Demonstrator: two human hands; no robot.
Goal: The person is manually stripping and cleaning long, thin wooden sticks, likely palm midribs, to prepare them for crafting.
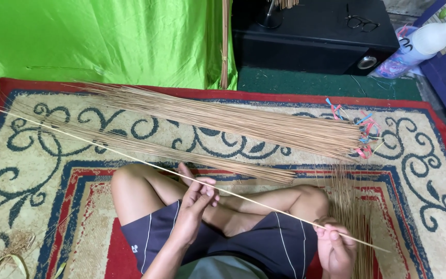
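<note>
Left hand and right hand pinch one long stick above rug.

- Your left hand is raised above your crossed legs, fingers bent and pinched together at the tips, the forearm rising from the lower middle of the view.
- Your right hand rests low beside your right knee, fingers curled into a loose fist, thumb on top.
- Both hands are well apart, the left higher than the right.
</note>
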